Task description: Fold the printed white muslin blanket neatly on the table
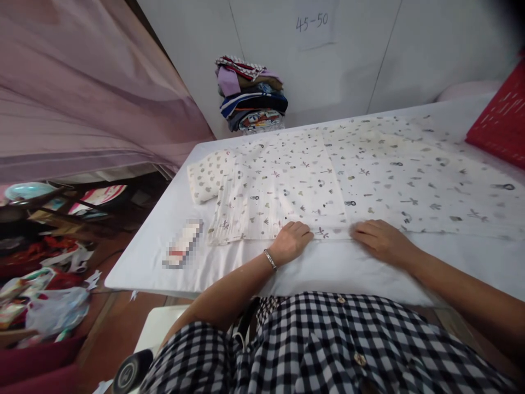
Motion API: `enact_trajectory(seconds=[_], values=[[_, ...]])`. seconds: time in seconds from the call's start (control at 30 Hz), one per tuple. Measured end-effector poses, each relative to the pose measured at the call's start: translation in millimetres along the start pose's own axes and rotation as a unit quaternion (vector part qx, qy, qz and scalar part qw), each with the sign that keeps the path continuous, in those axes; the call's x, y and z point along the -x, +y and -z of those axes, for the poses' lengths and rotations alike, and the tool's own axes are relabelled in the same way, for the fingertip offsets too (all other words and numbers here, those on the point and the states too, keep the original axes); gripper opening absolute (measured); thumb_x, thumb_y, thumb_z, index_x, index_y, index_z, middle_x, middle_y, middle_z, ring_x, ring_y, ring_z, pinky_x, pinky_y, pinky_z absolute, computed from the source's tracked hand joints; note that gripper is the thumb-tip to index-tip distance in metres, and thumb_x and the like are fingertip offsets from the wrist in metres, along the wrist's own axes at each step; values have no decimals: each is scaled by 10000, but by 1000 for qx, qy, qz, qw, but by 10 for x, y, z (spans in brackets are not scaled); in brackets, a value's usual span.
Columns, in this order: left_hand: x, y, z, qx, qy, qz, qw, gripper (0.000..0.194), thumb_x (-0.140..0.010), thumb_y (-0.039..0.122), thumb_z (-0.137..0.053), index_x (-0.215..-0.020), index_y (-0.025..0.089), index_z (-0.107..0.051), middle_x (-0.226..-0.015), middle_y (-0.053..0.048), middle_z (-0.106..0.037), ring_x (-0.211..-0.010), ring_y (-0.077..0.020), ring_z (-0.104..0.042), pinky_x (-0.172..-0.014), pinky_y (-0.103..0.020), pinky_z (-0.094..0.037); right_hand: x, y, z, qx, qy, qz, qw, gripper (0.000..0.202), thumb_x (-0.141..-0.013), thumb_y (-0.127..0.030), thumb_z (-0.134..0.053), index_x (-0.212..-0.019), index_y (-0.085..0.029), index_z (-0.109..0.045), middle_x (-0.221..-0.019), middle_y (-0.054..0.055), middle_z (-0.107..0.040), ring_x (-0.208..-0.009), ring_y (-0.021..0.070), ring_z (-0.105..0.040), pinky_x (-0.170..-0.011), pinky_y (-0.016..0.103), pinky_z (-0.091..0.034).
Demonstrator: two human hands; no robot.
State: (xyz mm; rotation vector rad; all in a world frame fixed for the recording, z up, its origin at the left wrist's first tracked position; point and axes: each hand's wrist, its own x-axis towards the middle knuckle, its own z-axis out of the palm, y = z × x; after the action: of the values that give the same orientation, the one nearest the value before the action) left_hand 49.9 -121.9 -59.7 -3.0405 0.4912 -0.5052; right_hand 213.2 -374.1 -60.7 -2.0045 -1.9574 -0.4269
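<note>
A thin white cloth (295,180) printed with small palm trees and other motifs lies spread over the table, with a folded layer ending near its middle. My left hand (292,241), a bracelet at its wrist, is at the near edge of the cloth, its fingers curled and closed on the fabric. Farther right along the same edge, my right hand (381,239) has its fingers bent together on the cloth; their tips are slightly blurred. Both thumbs are mostly hidden. A rolled or folded cloth (207,175) with a small repeated print touches the left end.
The white-covered table (139,268) carries a pixelated flat object (182,244) at left. Folded clothes (254,101) are stacked by the wall. A red slotted basket (498,115) stands at right. A pink curtain (90,87) hangs at left, above plastic bags (57,309) on the floor.
</note>
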Motion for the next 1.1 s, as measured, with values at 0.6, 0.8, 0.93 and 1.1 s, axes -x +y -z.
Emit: enact_trajectory(seconds=[0.6, 0.8, 0.93, 1.1], values=[[-35, 67, 172, -11, -42, 43, 998, 146, -864, 105, -433, -782, 162, -539, -818, -42, -559, -738, -165, -493, -647, -304, -387, 25, 55, -18, 52, 32, 12, 998, 312, -902, -95, -385, -1082, -160, -631, -1030, 80, -639, -887, 179, -585, -739, 309, -515], [10, 126, 319, -4, -51, 40, 998, 101, -839, 104, -440, -802, 172, -504, -858, -34, -550, -787, -168, -484, -692, -310, -390, 81, 53, 18, 53, 70, 38, 995, 318, -903, -123, -405, -1117, -190, -629, -1059, 65, -647, -960, 175, -590, -814, 297, -490], [60, 143, 228, 0, -57, 40, 998, 61, -828, 120, -463, -832, 171, -496, -882, -28, -554, -779, -166, -478, -694, -313, -387, 128, 78, -83, 66, 79, 43, 994, 324, -885, -95, -414, -1096, -190, -640, -1051, 59, -656, -963, 169, -592, -829, 295, -484], [77, 151, 118, -16, -57, 44, 997, 47, -817, 124, -483, -827, 170, -488, -854, -27, -550, -771, -173, -477, -669, -318, -371, 151, 72, -192, 88, 73, 53, 992, 341, -876, -110, -404, -1098, -217, -639, -1058, 29, -659, -937, 164, -606, -820, 287, -490]])
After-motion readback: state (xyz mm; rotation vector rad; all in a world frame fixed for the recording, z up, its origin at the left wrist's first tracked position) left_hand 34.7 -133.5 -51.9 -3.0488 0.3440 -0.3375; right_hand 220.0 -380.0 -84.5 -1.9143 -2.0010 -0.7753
